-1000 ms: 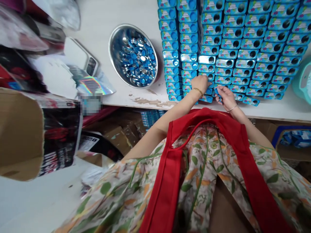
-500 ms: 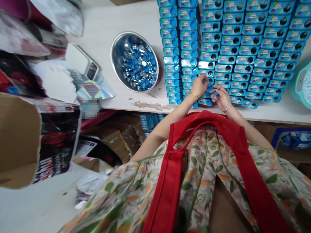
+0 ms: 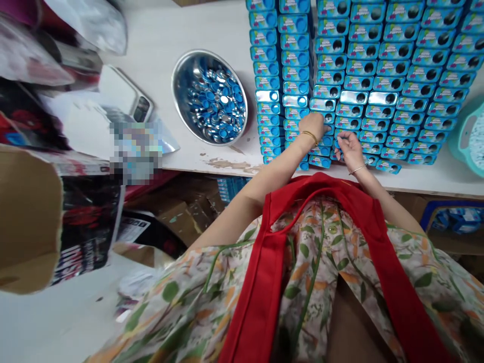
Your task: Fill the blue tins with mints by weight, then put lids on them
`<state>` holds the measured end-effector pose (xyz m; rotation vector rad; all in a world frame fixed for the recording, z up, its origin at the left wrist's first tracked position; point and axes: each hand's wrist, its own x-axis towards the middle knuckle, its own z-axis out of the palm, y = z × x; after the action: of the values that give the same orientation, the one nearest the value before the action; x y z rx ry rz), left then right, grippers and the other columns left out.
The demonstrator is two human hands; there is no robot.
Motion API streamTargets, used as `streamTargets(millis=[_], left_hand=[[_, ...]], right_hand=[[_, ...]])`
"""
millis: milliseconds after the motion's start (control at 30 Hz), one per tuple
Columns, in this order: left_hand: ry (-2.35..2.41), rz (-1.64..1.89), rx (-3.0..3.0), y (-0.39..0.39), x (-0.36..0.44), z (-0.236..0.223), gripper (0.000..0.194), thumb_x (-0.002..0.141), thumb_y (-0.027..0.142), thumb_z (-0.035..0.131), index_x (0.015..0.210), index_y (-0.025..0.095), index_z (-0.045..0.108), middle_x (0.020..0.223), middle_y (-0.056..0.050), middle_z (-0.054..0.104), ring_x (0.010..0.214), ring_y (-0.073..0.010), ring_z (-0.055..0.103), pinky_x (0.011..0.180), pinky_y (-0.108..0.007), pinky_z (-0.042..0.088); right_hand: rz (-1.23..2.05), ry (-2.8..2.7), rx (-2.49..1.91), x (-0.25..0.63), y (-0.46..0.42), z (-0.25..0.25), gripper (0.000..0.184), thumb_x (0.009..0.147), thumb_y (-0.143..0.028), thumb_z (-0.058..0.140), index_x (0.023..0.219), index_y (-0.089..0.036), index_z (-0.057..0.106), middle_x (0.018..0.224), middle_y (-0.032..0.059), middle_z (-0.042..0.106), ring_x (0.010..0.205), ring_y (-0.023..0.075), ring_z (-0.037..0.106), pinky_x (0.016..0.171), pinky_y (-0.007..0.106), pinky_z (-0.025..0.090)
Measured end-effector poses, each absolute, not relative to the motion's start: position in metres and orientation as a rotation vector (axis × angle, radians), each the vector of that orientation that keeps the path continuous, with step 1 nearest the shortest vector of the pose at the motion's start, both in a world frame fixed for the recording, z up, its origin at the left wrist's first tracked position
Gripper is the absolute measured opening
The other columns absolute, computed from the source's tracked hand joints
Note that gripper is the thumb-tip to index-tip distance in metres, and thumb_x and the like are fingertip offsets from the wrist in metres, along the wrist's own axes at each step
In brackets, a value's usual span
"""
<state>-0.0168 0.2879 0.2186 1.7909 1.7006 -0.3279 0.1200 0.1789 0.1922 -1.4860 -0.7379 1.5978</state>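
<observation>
Several rows of small blue tins (image 3: 381, 75), each with a round hole in its lid, cover the white table (image 3: 159, 45). My left hand (image 3: 313, 126) rests with curled fingers on the tins in a near row. My right hand (image 3: 347, 147) sits just to its right, fingers pinched over the tins at the table's front edge; what it pinches is too small to make out. A steel bowl (image 3: 209, 96) full of round blue and silver caps stands to the left of the tins.
A grey scale-like device (image 3: 124, 96) and shiny foil packets lie at the table's left. A brown carton (image 3: 30, 217) stands at the far left. A teal plastic tub (image 3: 471, 133) sits at the right edge. Boxes are stacked under the table.
My left hand has stayed on the near rows of tins. My right hand turned palm-up half a second ago with a small round piece, then went back down onto the tins.
</observation>
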Motion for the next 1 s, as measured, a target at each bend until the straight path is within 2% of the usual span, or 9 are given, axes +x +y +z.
streamTargets(millis=[100, 267, 433, 500, 600, 733, 867, 1000], left_hand=[[1.651, -0.170, 1.799, 0.278, -0.020, 0.224, 0.019, 0.088, 0.027, 0.072, 0.101, 0.013, 0.073, 0.106, -0.015, 0.073, 0.109, -0.0321, 0.067, 0.096, -0.041, 0.051], [1.261, 0.280, 1.474, 0.253, -0.027, 0.220, 0.013, 0.086, 0.014, 0.064, 0.098, 0.015, 0.068, 0.085, -0.003, 0.071, 0.084, -0.0173, 0.068, 0.081, -0.029, 0.053], [1.151, 0.287, 1.163, 0.253, -0.025, 0.210, 0.012, 0.081, 0.008, 0.059, 0.090, 0.015, 0.065, 0.072, 0.001, 0.067, 0.063, -0.0140, 0.065, 0.073, -0.032, 0.056], [1.143, 0.266, 1.201, 0.260, -0.025, 0.209, 0.013, 0.078, 0.007, 0.060, 0.086, 0.016, 0.065, 0.073, 0.001, 0.068, 0.065, -0.0144, 0.066, 0.075, -0.032, 0.056], [1.298, 0.326, 1.431, 0.272, -0.026, 0.208, 0.018, 0.073, 0.003, 0.059, 0.081, 0.017, 0.065, 0.080, -0.001, 0.069, 0.079, -0.0172, 0.067, 0.081, -0.032, 0.055], [1.535, 0.327, 1.687, 0.289, -0.029, 0.201, 0.021, 0.076, 0.004, 0.057, 0.084, 0.021, 0.065, 0.094, -0.006, 0.071, 0.099, -0.0234, 0.066, 0.092, -0.036, 0.053], [1.581, 0.158, 1.728, 0.308, -0.026, 0.180, 0.014, 0.076, 0.010, 0.070, 0.086, 0.020, 0.065, 0.098, -0.011, 0.070, 0.111, -0.0306, 0.063, 0.098, -0.042, 0.050], [1.643, -0.042, 1.709, 0.325, -0.024, 0.160, 0.022, 0.072, 0.023, 0.085, 0.083, 0.017, 0.067, 0.094, -0.011, 0.068, 0.111, -0.0347, 0.064, 0.098, -0.047, 0.051]], right_hand=[[1.513, -0.805, -1.554, 0.115, 0.184, 0.187, 0.073, 0.067, -0.089, 0.068, 0.098, -0.027, 0.046, 0.066, -0.0042, 0.050, 0.048, 0.0122, 0.050, 0.040, 0.026, 0.035], [1.465, -0.812, -1.573, 0.103, 0.189, 0.182, 0.072, 0.074, -0.090, 0.061, 0.107, -0.029, 0.042, 0.062, -0.0057, 0.049, 0.042, 0.0107, 0.042, 0.040, 0.026, 0.030], [1.546, -0.602, -1.480, 0.092, 0.191, 0.188, 0.072, 0.071, -0.088, 0.064, 0.109, -0.030, 0.043, 0.067, -0.0055, 0.054, 0.045, 0.0107, 0.047, 0.042, 0.025, 0.034], [1.591, -0.522, -1.489, 0.092, 0.192, 0.193, 0.074, 0.068, -0.088, 0.066, 0.108, -0.030, 0.044, 0.065, -0.0062, 0.053, 0.045, 0.0107, 0.047, 0.041, 0.024, 0.032], [1.647, -0.460, -1.499, 0.097, 0.191, 0.201, 0.075, 0.066, -0.090, 0.066, 0.104, -0.029, 0.047, 0.062, -0.0065, 0.052, 0.042, 0.0102, 0.043, 0.039, 0.023, 0.024], [1.691, -0.425, -1.458, 0.104, 0.193, 0.211, 0.073, 0.067, -0.091, 0.065, 0.099, -0.027, 0.052, 0.063, -0.0053, 0.054, 0.040, 0.0090, 0.042, 0.037, 0.022, 0.019], [1.704, -0.467, -1.430, 0.108, 0.194, 0.214, 0.069, 0.070, -0.088, 0.065, 0.099, -0.026, 0.055, 0.061, -0.0049, 0.057, 0.038, 0.0091, 0.042, 0.036, 0.023, 0.021], [1.698, -0.493, -1.435, 0.110, 0.195, 0.211, 0.073, 0.071, -0.089, 0.064, 0.108, -0.027, 0.055, 0.062, -0.0037, 0.059, 0.037, 0.0095, 0.042, 0.036, 0.024, 0.023]])
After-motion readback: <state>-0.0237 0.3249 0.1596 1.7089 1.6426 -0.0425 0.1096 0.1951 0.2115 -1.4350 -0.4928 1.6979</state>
